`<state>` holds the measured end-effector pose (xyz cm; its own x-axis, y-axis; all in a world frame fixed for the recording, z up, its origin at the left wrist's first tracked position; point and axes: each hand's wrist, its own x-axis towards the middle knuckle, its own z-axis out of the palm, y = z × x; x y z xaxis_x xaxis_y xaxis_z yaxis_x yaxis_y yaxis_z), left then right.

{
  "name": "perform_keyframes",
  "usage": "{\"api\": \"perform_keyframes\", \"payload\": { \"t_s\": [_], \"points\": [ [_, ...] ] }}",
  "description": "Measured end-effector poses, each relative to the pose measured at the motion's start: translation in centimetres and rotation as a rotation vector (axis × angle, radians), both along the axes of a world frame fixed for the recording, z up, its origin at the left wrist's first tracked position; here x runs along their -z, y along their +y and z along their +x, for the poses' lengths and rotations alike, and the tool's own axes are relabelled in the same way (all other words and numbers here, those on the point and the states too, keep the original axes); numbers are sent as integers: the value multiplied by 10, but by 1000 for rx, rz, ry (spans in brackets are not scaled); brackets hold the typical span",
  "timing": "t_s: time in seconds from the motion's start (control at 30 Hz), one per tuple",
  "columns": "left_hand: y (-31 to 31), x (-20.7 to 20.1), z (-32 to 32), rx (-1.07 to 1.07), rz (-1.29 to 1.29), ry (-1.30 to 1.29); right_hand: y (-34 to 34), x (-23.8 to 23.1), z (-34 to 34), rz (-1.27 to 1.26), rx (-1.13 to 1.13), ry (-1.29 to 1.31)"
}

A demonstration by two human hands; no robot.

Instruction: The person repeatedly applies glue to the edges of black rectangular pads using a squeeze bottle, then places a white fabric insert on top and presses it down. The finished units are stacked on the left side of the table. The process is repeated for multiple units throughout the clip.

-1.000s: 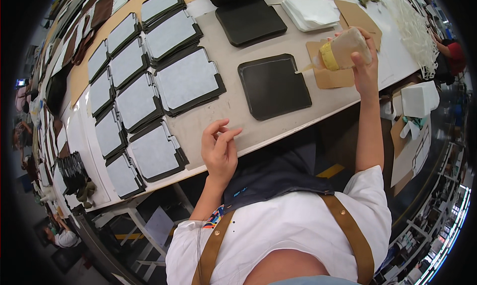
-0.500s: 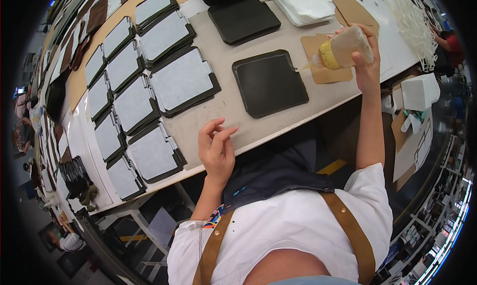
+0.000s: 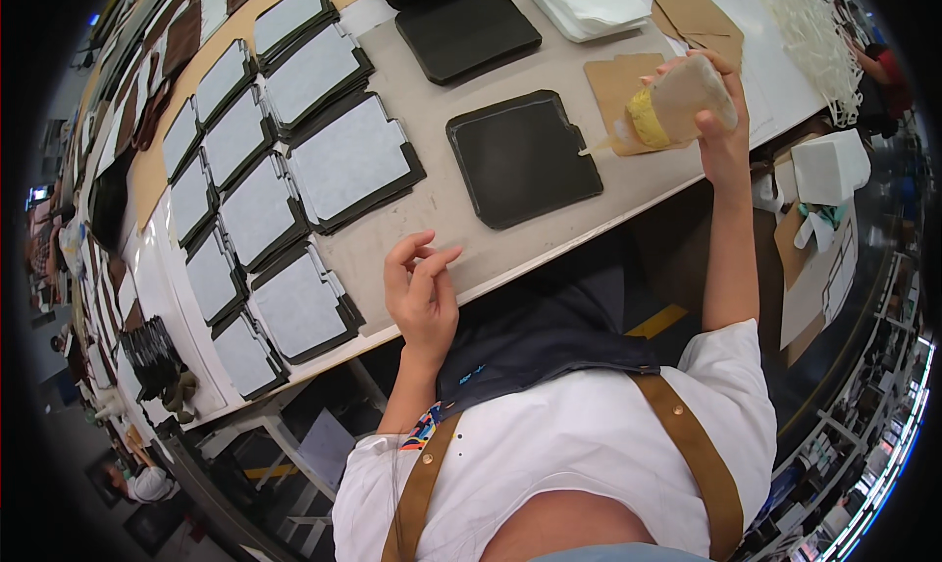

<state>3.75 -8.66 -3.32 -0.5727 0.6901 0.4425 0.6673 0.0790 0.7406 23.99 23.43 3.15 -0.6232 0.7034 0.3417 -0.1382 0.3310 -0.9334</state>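
grey table (image 3: 417,96) | single black panel (image 3: 525,160) | white-topped black stacks (image 3: 348,160) in rows | white sheet pile (image 3: 589,8) | brown card (image 3: 610,81)

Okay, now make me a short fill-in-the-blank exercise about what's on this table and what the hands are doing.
1. The right hand grips a squeeze bottle with a ____ band near its nozzle.
2. In this view, the nozzle points at the single black panel from its ____ side.
3. The left hand is holding ____.
4. The black-edged stacks have pale gray tops and lie to the ____ of that panel.

Missing words: yellow; right; nothing; left.
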Motion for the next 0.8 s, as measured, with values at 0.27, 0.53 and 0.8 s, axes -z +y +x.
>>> {"api": "perform_keyframes", "payload": {
  "t_s": [0.27,0.53,0.8],
  "points": [
    [0,0,0,4,8,-2,2,5,3,30,14,-27],
    [0,0,1,3,6,-5,-18,9,25,-46,58,-28],
    [0,2,0,-7,28,16,-103,28,45,-213,521,276]
  ]
}}
